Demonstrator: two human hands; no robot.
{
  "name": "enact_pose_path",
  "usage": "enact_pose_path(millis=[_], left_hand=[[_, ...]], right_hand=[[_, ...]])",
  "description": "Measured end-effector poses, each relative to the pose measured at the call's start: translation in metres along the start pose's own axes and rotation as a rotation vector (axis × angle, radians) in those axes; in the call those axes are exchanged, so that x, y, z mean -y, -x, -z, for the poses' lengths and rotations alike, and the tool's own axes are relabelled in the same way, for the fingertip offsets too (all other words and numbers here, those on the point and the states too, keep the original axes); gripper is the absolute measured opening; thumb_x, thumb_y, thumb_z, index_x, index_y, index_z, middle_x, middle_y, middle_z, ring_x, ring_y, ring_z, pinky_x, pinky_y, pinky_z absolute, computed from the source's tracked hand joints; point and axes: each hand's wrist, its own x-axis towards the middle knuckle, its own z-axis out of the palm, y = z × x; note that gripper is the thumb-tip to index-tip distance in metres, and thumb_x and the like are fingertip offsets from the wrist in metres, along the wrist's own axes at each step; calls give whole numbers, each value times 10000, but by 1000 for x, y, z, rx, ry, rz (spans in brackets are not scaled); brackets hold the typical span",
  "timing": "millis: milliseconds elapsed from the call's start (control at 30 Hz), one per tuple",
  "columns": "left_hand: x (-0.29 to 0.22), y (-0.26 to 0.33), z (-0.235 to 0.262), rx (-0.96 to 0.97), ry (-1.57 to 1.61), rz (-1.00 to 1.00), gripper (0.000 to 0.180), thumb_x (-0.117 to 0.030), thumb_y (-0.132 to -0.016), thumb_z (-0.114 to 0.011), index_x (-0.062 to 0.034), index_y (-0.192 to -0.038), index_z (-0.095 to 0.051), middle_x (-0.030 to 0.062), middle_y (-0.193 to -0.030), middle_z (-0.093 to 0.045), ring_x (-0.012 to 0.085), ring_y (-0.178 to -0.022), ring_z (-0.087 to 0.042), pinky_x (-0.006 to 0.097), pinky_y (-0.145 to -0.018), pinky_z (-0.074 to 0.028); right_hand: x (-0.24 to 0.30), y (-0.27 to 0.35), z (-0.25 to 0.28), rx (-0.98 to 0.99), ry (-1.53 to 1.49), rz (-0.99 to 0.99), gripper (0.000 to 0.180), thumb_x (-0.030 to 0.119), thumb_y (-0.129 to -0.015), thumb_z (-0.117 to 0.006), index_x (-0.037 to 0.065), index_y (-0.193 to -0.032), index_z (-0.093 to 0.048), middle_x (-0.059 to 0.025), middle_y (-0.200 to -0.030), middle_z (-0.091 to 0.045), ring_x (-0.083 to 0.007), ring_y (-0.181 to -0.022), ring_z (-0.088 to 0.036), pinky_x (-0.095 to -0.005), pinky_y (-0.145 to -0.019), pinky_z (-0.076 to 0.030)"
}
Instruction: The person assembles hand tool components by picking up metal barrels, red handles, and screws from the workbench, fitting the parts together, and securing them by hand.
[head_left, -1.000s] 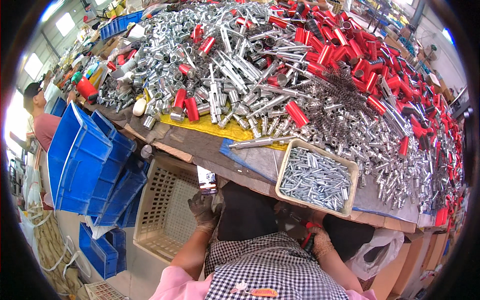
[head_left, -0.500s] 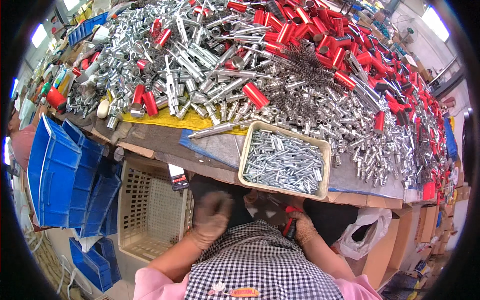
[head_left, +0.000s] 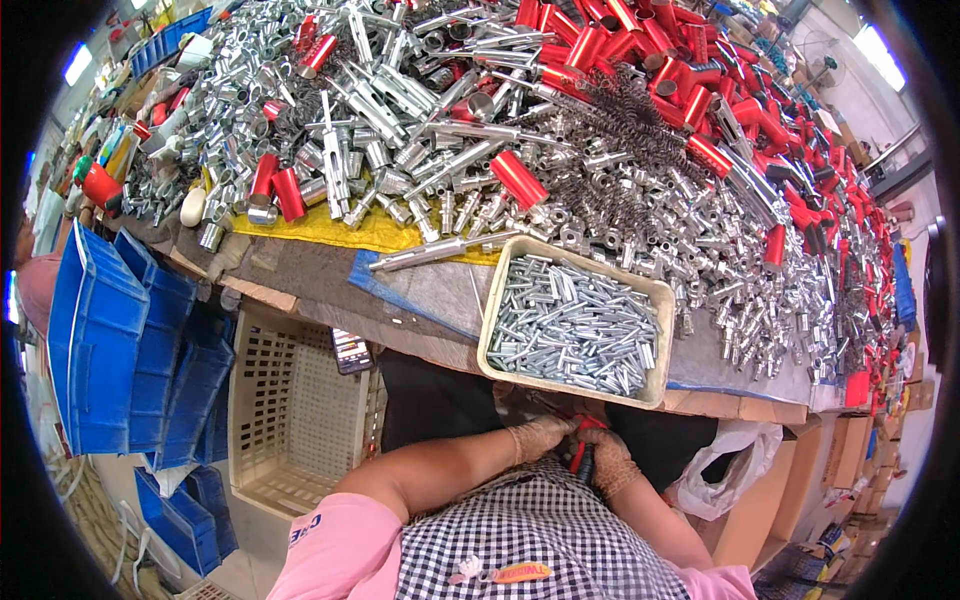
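My right hand (head_left: pixel 612 465), in a thin tan glove, is closed around a red-and-black hand tool (head_left: pixel 585 448) low in front of my apron, below the table edge. My left hand (head_left: pixel 543 436), gloved alike, meets the tool's red upper end from the left. Its fingers are curled together there, and whatever they pinch is hidden. Just above both hands, a cream plastic tray (head_left: pixel 664 345) at the table's edge holds many short silver metal pins (head_left: pixel 570 325).
Heaped metal fittings (head_left: pixel 640 215), red tubes (head_left: pixel 518 180) and dark springs (head_left: pixel 625 125) cover the table. To the left are a cream crate (head_left: pixel 300 490), a phone (head_left: pixel 351 352) on its rim and blue bins (head_left: pixel 105 350). A white plastic bag (head_left: pixel 725 470) hangs right, by a cardboard box (head_left: pixel 765 500).
My left hand has swung right, from above the crate's side to the red end of the tool. My right hand stays around the tool. The view has shifted slightly.
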Motion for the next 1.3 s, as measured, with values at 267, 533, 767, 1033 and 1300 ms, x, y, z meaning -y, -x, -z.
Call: enact_pose_path(millis=[267, 533, 767, 1033, 1300], left_hand=[[7, -2, 3, -14, -126, -159, 410, -370, -960, -516, 5, -1026, -669, 135, -993, -676, 219, -894, -600, 343, -838, -451], [-11, 15, 9, 68, -197, -93, 413, -64, -936, -438, -32, -1346, -474, 229, -1238, -568, 318, -1126, -561, 359, -989, -422], [18, -8, 15, 18, -207, -228, 442, -390, -953, -529, -2, -1134, -639, 118, -1082, -645, 207, -978, -565, 331, -907, -421], [19, -20, 14, -320, 345, 44, 372, -318, -949, -375, -68, -1073, -622, 115, -1040, -650, 232, -919, -602, 383, -829, -464], [9, -14, 8, 55, 215, 132, 370, -370, -947, -442, -120, -1178, -587, 134, -1094, -620, 254, -955, -571, 346, -872, -446]], right_hand=[[-2, 1, 3, 33, 18, 15, 309, 88, -742, -590, -19, -1031, -578, -136, -777, -602, -276, -674, -590, -368, -648, -511], [9, 20, -23, -73, 86, 32, 352, 66, -693, -578, -53, -1025, -594, -149, -828, -629, -291, -721, -609, -367, -691, -516], [1, 2, -5, -28, 5, 1, 387, 42, -688, -576, -54, -1063, -582, -151, -870, -633, -288, -740, -614, -360, -701, -518], [14, -14, -58, -245, 557, 228, 344, 130, -816, -590, -34, -1119, -597, -130, -956, -674, -254, -936, -644, -356, -830, -509], [-2, -16, -5, -88, 222, 116, 228, 79, -775, -584, -8, -983, -610, -122, -754, -608, -247, -619, -594, -344, -598, -509]])
